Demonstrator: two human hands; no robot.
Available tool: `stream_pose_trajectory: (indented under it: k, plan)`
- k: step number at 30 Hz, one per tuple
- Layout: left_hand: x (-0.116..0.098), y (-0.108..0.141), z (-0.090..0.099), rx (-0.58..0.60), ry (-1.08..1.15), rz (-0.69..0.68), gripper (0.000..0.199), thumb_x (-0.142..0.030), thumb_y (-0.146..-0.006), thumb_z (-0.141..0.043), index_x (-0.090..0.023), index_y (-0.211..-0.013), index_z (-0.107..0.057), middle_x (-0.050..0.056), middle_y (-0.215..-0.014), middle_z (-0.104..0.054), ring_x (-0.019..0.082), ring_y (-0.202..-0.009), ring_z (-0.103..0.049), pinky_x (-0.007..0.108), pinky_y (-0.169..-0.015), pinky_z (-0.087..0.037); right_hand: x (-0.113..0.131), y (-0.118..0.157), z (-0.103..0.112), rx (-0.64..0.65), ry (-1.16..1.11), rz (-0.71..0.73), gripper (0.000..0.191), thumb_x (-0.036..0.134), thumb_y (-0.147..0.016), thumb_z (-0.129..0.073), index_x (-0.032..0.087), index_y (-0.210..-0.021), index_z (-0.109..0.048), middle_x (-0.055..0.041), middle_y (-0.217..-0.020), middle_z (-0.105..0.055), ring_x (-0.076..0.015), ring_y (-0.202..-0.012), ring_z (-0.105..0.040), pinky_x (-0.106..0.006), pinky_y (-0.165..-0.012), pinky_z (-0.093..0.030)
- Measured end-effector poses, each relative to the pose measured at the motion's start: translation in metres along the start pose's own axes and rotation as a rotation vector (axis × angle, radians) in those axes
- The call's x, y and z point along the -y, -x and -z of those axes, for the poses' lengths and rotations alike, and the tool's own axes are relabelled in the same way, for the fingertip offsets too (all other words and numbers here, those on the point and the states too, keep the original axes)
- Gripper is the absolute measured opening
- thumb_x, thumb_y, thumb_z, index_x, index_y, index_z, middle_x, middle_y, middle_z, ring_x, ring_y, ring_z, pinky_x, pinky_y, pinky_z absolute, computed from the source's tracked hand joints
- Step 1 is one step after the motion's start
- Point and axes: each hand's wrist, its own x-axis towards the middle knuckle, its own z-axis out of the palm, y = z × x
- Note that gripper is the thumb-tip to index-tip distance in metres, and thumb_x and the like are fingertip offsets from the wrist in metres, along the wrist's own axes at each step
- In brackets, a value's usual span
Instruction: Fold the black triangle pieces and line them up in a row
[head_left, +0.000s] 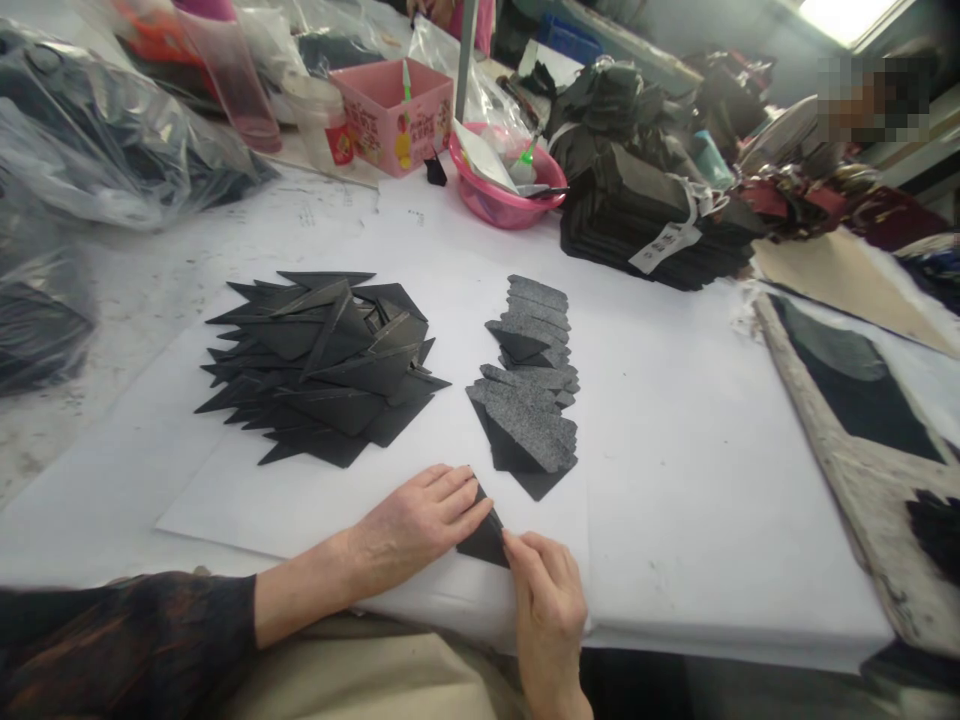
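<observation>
our left hand [420, 512] and right hand [551, 590] are working over a flat, matt black, pointed piece [484, 548]

we are keeping this piece at the near edge of the white-covered bench [690, 480], just in front of us. our left hand is lying over its upper left part, fingers stretched across it; we cannot tell whether any finger is gripping from beneath. our right hand is pinching its right-hand edge between thumb and fingers, so the two hands are resting close together on the same piece. a dark, patterned sleeve [150, 640] is covering our left forearm.

just beyond the hands, an overlapping row of speckled grey, pointed pieces [529, 425] is running away from us, with black surfaces showing at its near end. to its left, well apart from it, a loose heap of black, sharp-tipped pieces [322, 370] is spreading out.

farther back, a pink, open, square-sided box [384, 125] is standing near a round, pink plastic bowl [506, 207]. right of the bowl, a thick black stack [630, 210] is bearing a white printed label [664, 248]. at the far left, a clear plastic bag [142, 150] is holding dark material.
</observation>
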Motion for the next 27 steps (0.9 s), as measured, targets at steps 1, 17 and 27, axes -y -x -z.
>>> stream_pose_trajectory:
  k: [1, 17, 27]
  plan:
    - [0.000, 0.000, 0.001, 0.007, 0.002, -0.002, 0.027, -0.010, -0.097, -0.050, -0.010, -0.122, -0.059, 0.014, -0.115, -0.061, 0.030, -0.116, -0.055, 0.043, -0.095, -0.050, 0.000, 0.001, 0.001, 0.006, 0.019, 0.010, 0.026, 0.010, -0.093, -0.058, 0.022, -0.113, -0.068, -0.0039, -0.093, -0.065, -0.0133, -0.086, -0.057, -0.027, -0.078, -0.047]
    - [-0.019, -0.009, -0.005, 0.005, -0.020, -0.018, 0.024, -0.010, -0.098, -0.047, -0.006, -0.117, -0.061, 0.014, -0.110, -0.063, 0.029, -0.110, -0.058, 0.043, -0.093, -0.052, 0.008, 0.003, 0.001, 0.034, 0.135, 0.015, 0.029, 0.016, -0.098, -0.048, 0.024, -0.119, -0.067, -0.0052, -0.094, -0.062, -0.0150, -0.086, -0.054, -0.028, -0.078, -0.043]
    - [-0.028, -0.008, 0.000, 0.027, -0.031, 0.052, 0.025, -0.012, -0.097, -0.048, -0.009, -0.118, -0.062, 0.016, -0.113, -0.061, 0.033, -0.111, -0.058, 0.044, -0.089, -0.054, -0.002, 0.013, 0.007, -0.025, -0.052, -0.104, 0.015, 0.014, -0.092, -0.061, 0.019, -0.105, -0.066, -0.0038, -0.094, -0.064, -0.0145, -0.090, -0.057, -0.028, -0.083, -0.046]
